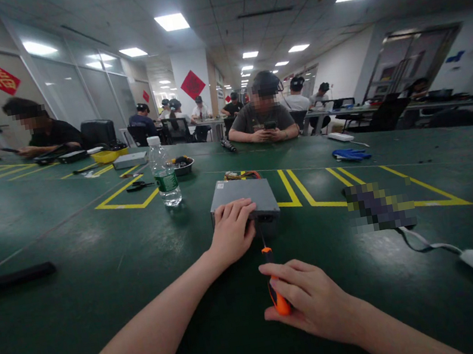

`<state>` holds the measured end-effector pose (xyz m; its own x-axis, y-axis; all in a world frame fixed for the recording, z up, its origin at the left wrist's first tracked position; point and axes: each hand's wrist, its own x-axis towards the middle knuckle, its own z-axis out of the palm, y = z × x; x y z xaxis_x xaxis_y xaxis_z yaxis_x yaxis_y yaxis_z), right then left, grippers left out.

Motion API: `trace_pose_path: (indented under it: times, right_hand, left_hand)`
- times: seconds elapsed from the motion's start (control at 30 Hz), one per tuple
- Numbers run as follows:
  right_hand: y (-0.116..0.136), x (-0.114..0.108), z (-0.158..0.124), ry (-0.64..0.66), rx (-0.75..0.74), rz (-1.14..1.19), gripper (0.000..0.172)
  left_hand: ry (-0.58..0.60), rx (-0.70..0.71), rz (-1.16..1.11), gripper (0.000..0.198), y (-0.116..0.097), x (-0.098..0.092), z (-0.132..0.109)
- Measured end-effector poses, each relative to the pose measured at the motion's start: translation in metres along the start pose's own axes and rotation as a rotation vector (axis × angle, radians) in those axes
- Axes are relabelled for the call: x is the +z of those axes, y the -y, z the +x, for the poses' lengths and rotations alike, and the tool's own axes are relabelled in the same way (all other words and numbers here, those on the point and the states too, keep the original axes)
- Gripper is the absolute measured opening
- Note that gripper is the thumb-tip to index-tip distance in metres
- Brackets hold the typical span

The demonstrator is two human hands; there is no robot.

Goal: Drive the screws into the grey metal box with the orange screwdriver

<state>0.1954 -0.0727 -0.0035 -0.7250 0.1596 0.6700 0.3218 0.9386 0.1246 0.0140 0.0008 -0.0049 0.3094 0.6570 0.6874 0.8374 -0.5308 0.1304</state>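
Note:
A grey metal computer power supply (261, 192) lies on the green table in front of me, with coloured wires (243, 174) at its far side. My left hand (233, 232) holds it, fingers laid across the top and the thumb down by the near side. An orange and black screwdriver (281, 302) points away from me, its shaft reaching the near face of the power supply. Closed lightly around its handle is my right hand (308, 295). The tip of the screwdriver is too small to make out.
Left of the power supply stands a water bottle (165, 177), with a metal bowl (182, 165) behind it. Blue gloves (350, 154) lie farther right. A blurred dark object (377, 206) and a white cable (429, 241) are at right. Across the table sits a person (262, 115) holding a phone.

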Motion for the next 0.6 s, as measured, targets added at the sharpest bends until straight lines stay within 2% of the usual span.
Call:
trace_pose_path:
  times: [0.07, 0.17, 0.27, 0.33, 0.47, 0.6]
  right_hand:
    - [0.000, -0.001, -0.002, -0.024, 0.035, 0.035, 0.030]
    - [0.002, -0.007, 0.001, 0.028, 0.061, 0.066, 0.034]
    - [0.005, -0.013, 0.006, 0.106, 0.012, 0.004, 0.032]
    - [0.006, -0.014, 0.008, 0.111, -0.020, -0.057, 0.028]
    - [0.005, -0.009, 0.007, 0.006, -0.047, -0.059, 0.017]
    - [0.005, -0.007, 0.004, -0.078, -0.012, 0.003, 0.017]
  left_hand:
    - [-0.001, 0.000, -0.002, 0.032, 0.000, 0.000, 0.000]
    - [-0.002, 0.002, -0.002, 0.031, 0.000, 0.001, 0.000]
    - [0.002, 0.004, -0.005, 0.031, 0.000, 0.000, 0.000]
    - [0.002, 0.004, -0.007, 0.032, 0.000, 0.000, 0.000]
    - [-0.001, -0.001, -0.010, 0.034, 0.001, 0.000, 0.000]
    - [0.001, 0.001, -0.015, 0.034, 0.001, 0.001, -0.001]
